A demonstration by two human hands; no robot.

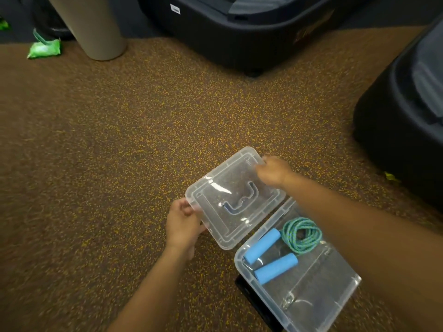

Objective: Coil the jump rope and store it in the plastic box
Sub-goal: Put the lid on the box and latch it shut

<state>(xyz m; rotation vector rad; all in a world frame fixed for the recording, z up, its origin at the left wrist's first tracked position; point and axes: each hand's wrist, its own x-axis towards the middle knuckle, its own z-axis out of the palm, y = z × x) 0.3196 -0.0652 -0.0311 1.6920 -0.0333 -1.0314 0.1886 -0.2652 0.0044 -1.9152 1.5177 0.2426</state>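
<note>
On the brown speckled carpet (119, 152) sits the clear rectangular plastic box (335, 291), holding the coiled teal jump rope with blue foam handles (300, 233). Its clear lid (230, 202) (handle moulded in) is gripped by the left hand (183, 224) and right hand (273, 171), fingers curled over opposite edges.

1. Your plastic box (311, 291) sits on the floor (119, 164) at lower right, under your right forearm.
2. The jump rope is in the box: coil (302, 233) at the far end, two handles (262, 245) (275, 268) side by side just left of it, nearer you.
3. The lid (235, 200) is off the box, just beyond its left corner.
4. Your left hand (183, 224) grips the lid's near-left corner, your right hand (273, 171) its far-right corner.
5. Two bins (239, 32) (402, 111) stand far ahead and at far right; a post (96, 27) and a packet (44, 49) at far left.
</note>
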